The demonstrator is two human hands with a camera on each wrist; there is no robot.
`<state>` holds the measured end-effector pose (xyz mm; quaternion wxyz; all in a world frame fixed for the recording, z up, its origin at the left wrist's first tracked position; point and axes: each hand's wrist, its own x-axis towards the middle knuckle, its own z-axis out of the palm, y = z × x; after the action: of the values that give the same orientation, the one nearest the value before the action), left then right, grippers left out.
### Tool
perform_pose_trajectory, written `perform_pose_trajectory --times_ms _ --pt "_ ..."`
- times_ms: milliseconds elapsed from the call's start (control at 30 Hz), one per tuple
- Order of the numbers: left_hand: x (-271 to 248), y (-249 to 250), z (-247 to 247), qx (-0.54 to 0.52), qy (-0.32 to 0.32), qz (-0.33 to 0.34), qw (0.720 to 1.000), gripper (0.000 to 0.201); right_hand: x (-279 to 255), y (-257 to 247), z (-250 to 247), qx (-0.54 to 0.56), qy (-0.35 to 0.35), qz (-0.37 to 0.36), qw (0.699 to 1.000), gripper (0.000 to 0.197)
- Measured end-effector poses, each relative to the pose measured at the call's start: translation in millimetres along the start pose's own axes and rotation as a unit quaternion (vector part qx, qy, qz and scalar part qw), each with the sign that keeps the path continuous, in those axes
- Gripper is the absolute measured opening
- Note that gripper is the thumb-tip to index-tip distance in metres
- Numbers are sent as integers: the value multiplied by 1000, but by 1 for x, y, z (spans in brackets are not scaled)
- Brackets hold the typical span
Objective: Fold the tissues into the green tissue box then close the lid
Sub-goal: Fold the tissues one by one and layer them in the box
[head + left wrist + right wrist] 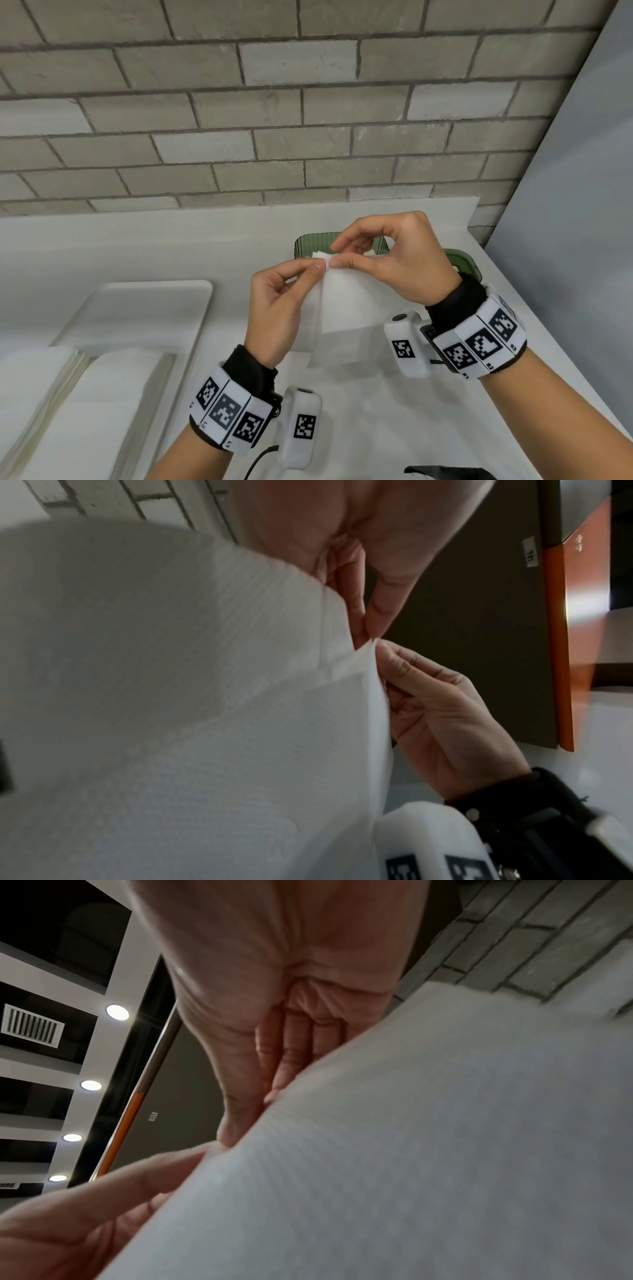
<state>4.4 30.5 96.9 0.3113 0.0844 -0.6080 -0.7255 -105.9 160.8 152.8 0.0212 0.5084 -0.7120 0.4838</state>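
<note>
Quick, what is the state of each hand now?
Left hand: pinching the top corner of the tissue.
Right hand: pinching the same corner of the tissue.

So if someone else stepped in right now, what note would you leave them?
Left hand and right hand each pinch the top edge of one white tissue, held up in front of the green tissue box.
The box is open, with tissue already inside; its lid lies to its right.
More tissues wait on the tray at left.
Left to do: fold this one in, then the rest, then close the lid.
</note>
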Motion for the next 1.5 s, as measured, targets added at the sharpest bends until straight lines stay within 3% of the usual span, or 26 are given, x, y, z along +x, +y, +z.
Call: perform_pose_trajectory --times_ms 300,467,667,800,1367,1500 --pt "-2 -1 -2 19 -10 28 999 8 3 2 3 -22 -15 -29 999 11" --pt "-4 0 -2 40 -15 59 997 13 2 6 2 -43 -34 -27 998 11" --pt "-5 -1 1 54 0 35 998 8 2 6 -1 -54 -42 -7 998 7" --pt "-6 -4 3 38 0 25 999 19 5 4 2 -38 -39 12 998 6" --pt "-3 -1 1 52 -8 5 999 26 6 5 6 5 -26 50 998 9" --pt "-5 3 4 55 -13 33 998 47 6 6 6 -2 -20 56 998 8"
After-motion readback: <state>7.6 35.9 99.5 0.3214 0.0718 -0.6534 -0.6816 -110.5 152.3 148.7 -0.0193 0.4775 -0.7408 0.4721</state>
